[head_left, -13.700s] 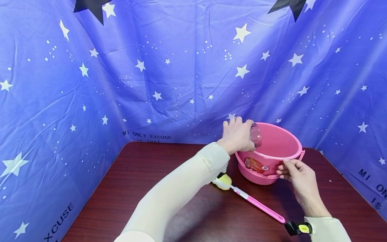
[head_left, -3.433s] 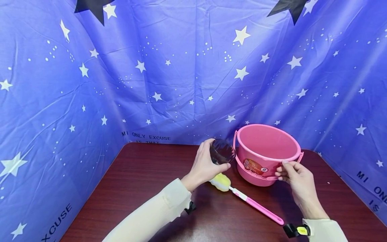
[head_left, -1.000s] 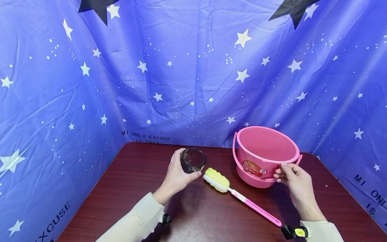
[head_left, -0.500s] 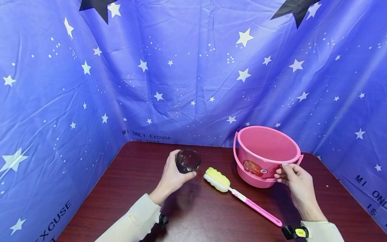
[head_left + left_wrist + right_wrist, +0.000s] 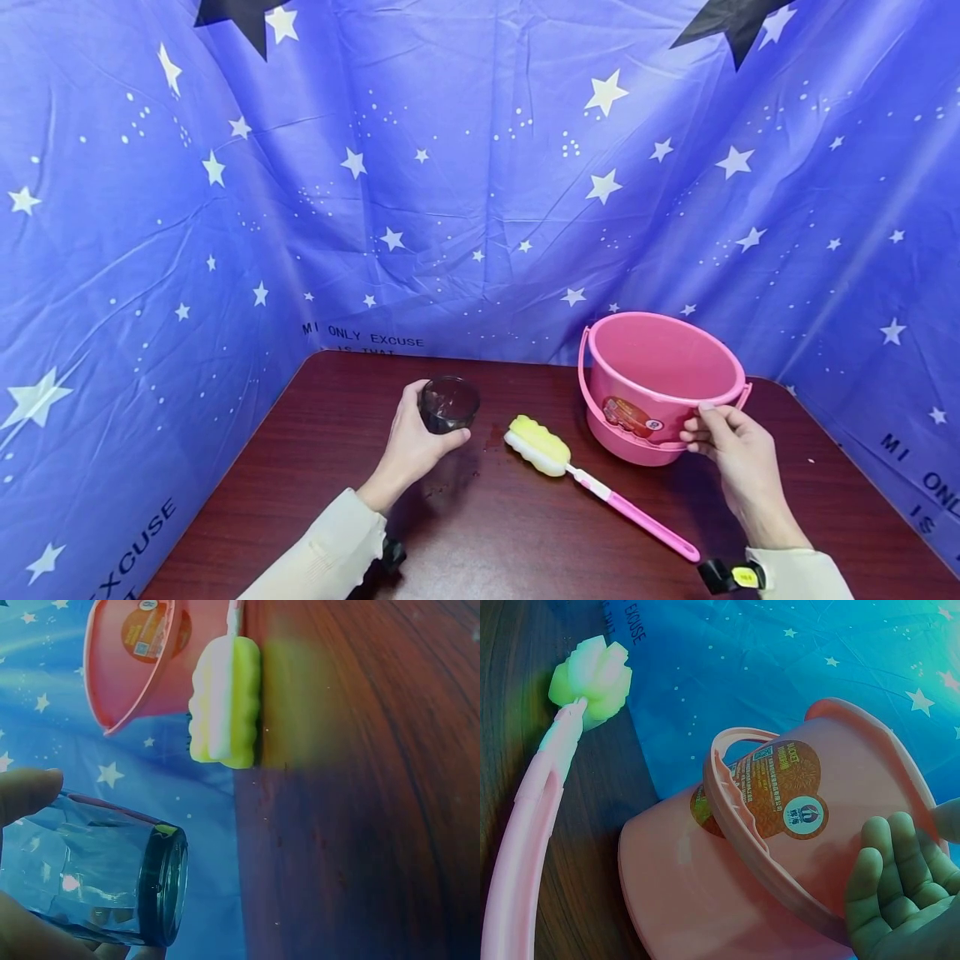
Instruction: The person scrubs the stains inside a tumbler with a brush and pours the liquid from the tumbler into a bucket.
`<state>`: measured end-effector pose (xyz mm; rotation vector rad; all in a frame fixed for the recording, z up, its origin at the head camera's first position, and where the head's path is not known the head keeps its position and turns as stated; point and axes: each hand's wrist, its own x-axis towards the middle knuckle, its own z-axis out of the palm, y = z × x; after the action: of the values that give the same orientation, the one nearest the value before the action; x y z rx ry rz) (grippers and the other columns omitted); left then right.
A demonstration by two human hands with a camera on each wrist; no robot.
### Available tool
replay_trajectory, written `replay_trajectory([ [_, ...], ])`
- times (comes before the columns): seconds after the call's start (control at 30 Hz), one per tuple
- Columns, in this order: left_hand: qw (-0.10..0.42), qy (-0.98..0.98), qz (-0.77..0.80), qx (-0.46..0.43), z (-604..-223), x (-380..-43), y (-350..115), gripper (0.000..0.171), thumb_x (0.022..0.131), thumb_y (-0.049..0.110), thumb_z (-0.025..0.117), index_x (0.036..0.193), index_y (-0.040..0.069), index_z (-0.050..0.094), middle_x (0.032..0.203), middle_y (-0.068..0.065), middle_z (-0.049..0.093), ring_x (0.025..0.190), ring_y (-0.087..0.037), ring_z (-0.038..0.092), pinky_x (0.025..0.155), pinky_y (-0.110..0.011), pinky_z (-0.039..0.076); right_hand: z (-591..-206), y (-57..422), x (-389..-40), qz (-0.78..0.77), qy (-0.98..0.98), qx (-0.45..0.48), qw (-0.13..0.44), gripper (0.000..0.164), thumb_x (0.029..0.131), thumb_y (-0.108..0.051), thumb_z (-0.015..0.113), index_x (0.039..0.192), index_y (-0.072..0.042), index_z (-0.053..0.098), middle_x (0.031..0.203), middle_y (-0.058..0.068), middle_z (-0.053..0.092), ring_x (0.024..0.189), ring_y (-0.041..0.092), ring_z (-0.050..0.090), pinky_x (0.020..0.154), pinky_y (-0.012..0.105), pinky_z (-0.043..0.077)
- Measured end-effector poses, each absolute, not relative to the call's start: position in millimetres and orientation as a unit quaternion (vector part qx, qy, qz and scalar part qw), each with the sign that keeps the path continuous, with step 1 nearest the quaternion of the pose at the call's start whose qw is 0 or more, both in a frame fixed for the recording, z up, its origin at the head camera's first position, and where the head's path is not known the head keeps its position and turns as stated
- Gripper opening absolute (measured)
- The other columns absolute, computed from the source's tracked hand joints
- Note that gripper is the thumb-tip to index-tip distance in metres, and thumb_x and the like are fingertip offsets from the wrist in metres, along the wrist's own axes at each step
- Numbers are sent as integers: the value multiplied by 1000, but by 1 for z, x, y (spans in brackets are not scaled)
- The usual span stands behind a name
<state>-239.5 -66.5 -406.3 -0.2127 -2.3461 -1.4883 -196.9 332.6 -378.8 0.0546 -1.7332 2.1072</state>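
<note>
My left hand grips a clear drinking glass from its left side, thumb nearest me. In the left wrist view the thick base of the glass shows against the cloth, apart from the table. At the right, my right hand pinches the rim of a pink bucket, the thumb at the rim and the curled fingers by the outer wall. Between the hands lies a cup brush with a yellow and white sponge head and a pink handle.
The dark red wooden table has small wet-looking spots left of the sponge head. A blue cloth with stars stands behind and along both sides. The bucket's handle hangs down its front side.
My left hand has carried the glass from the bucket's mouth leftward and down, past the sponge head, turning it from tipped to nearly upright. My right hand has stayed at the bucket rim.
</note>
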Motion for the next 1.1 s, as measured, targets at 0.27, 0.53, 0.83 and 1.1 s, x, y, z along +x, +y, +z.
replay_trajectory([
  [0.27, 175, -824, -536, -61, -414, -241, -72, 86, 60, 24, 88, 129, 7, 41, 121, -15, 53, 113, -30, 53, 94, -49, 40, -378, 332, -196, 756, -621, 25, 206, 17, 96, -13, 57, 83, -3, 61, 70, 3, 68, 62, 10, 66, 56, 24, 54],
  [0.53, 175, -820, -542, -53, -420, -240, -77, 86, 61, 23, 88, 131, 7, 39, 124, -16, 52, 113, -31, 53, 94, -50, 41, -379, 331, -195, 742, -637, 11, 208, 17, 95, -16, 59, 84, -3, 62, 71, 2, 68, 63, 10, 66, 57, 23, 54],
  [0.83, 178, -816, -548, -43, -425, -241, -81, 84, 61, 19, 88, 129, 7, 39, 123, -16, 53, 113, -31, 54, 94, -49, 41, -379, 331, -195, 747, -633, 20, 205, 17, 95, -15, 58, 85, -2, 62, 72, 2, 68, 64, 10, 66, 57, 22, 54],
  [1.1, 179, -815, -550, -37, -429, -239, -84, 84, 62, 19, 88, 129, 4, 40, 122, -16, 54, 112, -31, 54, 93, -49, 41, -380, 332, -195, 750, -629, 17, 202, 16, 95, -15, 58, 85, -3, 62, 72, 3, 68, 65, 10, 66, 58, 23, 54],
])
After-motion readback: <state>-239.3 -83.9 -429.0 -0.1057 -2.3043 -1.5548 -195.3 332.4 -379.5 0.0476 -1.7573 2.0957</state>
